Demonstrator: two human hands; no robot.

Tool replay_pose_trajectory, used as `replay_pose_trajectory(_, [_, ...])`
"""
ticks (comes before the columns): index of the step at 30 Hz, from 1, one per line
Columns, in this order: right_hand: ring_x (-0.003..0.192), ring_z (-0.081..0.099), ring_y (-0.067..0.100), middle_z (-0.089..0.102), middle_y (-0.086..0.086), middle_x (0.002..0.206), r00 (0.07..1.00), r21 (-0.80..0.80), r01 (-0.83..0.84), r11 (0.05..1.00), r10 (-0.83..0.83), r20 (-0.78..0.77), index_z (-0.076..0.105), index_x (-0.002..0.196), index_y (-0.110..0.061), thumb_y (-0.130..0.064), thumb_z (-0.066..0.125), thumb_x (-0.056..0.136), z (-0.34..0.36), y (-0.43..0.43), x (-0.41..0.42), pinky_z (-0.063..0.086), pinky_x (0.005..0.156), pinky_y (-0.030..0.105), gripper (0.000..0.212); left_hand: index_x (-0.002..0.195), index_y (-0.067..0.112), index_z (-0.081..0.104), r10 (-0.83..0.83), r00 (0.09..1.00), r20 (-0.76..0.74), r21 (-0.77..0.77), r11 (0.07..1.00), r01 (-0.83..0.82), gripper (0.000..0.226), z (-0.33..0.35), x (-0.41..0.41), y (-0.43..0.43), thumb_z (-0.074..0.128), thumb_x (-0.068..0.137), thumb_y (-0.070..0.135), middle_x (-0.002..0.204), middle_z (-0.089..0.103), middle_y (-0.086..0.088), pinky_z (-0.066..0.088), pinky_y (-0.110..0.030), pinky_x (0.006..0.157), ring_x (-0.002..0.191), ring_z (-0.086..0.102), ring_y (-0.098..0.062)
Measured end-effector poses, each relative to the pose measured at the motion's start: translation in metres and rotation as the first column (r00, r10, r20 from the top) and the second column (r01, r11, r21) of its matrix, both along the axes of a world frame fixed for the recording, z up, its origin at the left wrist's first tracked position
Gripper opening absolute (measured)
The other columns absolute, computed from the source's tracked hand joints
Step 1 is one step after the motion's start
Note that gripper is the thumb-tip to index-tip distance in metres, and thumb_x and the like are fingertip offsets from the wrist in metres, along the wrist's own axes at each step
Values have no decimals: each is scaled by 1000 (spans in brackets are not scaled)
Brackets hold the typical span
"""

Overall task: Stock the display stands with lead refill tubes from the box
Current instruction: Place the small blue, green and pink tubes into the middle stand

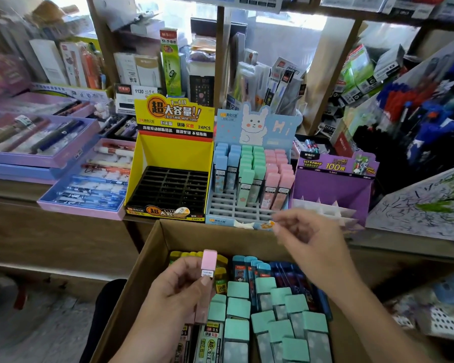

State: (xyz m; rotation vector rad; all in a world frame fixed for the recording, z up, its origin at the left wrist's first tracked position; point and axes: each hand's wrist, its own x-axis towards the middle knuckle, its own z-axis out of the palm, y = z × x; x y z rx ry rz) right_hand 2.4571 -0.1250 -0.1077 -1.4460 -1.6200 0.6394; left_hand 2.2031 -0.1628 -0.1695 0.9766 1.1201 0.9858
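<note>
In the lower centre of the frame, an open cardboard box [152, 260] holds the stock of lead refill tubes, standing in colour groups: mint-green tubes [238, 307] at the centre and bottom, light-blue tubes [247, 271] behind them, dark-blue tubes [294, 273] to their right, and yellow tubes [219, 259] at the back left.

The left hand [173, 289] is above the left part of the box. Its thumb and fingers are curled round one pink tube [209, 260], gripping the lower body. The tube stands upright, with the pink cap clear above the fingertips.

The right hand [315, 244] is above the far rim of the box, just in front of the blue rabbit stand [249, 179]. Its fingers are loosely bent, with the thumb and forefinger tips close together. The tips are blurred, so it cannot be told whether they hold anything.

Across the middle of the frame, three display stands sit side by side on the counter:
- The yellow stand [168, 153], at the left, has a black slotted tray with no tubes in it.
- The blue rabbit stand, in the centre, has blue, green and pink tubes in its rear rows. Its front grey slots are open.
- The purple stand [333, 184], at the right, shows only white dividers.

Purple pen trays [84, 184] lie at the left of the frame.
</note>
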Motion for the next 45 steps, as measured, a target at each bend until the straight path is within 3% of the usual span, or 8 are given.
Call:
replay_pose_trajectory(5, [79, 72, 6, 74, -11, 88, 991, -400, -113, 909, 130, 14, 72, 100, -34, -20, 74, 93, -33, -26, 14, 59, 71, 24, 16, 98, 12, 71, -37, 998, -46, 101, 994, 42, 9, 20, 5, 5, 67, 91, 14, 85, 64, -23, 55, -53, 81, 76, 60, -36])
replay_pose_trajectory(11, [89, 63, 2, 66, -12, 100, 914, -720, -29, 694, 310, 262, 63, 116, -36, -43, 73, 92, -60, -36, 27, 48, 70, 19, 27, 91, 20, 71, -75, 979, -192, 195, 974, 113, 6, 41, 22, 17, 67, 94, 17, 81, 73, -11, 52, -35, 80, 80, 68, -21])
replay_pose_trajectory(16, [86, 62, 4, 64, -11, 99, 931, -725, -20, 688, 277, 238, 63, 105, -36, -43, 74, 89, -65, -35, 30, 47, 68, 22, 21, 90, 18, 69, -102, 968, -229, 298, 939, 169, 7, 61, 42, 36, 66, 95, 14, 75, 74, -14, 50, -39, 95, 88, 69, -31])
replay_pose_trajectory(21, [90, 66, 8, 68, -10, 99, 948, -730, -44, 682, 260, 185, 64, 105, -33, -41, 72, 91, -67, -35, 33, 52, 77, 28, 18, 86, 26, 70, 7, 962, -274, 431, 895, 117, 15, 77, 67, 61, 71, 91, 12, 74, 75, -1, 51, -36, 81, 80, 70, -14])
replay_pose_trajectory(25, [89, 67, 8, 69, -9, 100, 958, -731, -57, 680, 244, 153, 64, 105, -31, -40, 73, 92, -65, -35, 35, 54, 78, 29, 18, 91, 22, 72, 65, 949, -308, 462, 882, 90, 10, 82, 87, 82, 75, 88, 13, 81, 76, -1, 60, -44, 84, 83, 73, -20])
replay_pose_trajectory(33, [90, 64, 6, 64, -12, 103, 961, -725, -64, 685, 238, 140, 63, 105, -36, -43, 72, 92, -67, -38, 38, 53, 76, 27, 17, 88, 35, 71, 201, 906, -373, 543, 839, 37, 19, 75, 113, 109, 78, 86, 18, 84, 74, 16, 61, -28, 80, 82, 70, -2])
replay_pose_trajectory(39, [93, 66, 5, 65, -15, 104, 958, -727, -58, 685, 244, 154, 62, 109, -40, -46, 69, 93, -66, -39, 38, 57, 87, 32, 19, 99, 24, 75, 190, 890, -414, 506, 861, 52, 15, 64, 118, 112, 78, 85, 19, 86, 76, 11, 61, -27, 79, 83, 71, -4])
replay_pose_trajectory(45, [92, 67, 6, 66, -14, 105, 957, -731, -58, 680, 246, 152, 62, 108, -40, -47, 70, 92, -67, -38, 38, 59, 87, 33, 19, 91, 32, 72, 186, 911, -369, 492, 870, 21, 17, 60, 128, 111, 79, 85, 17, 81, 76, 13, 58, -18, 71, 79, 72, -2])
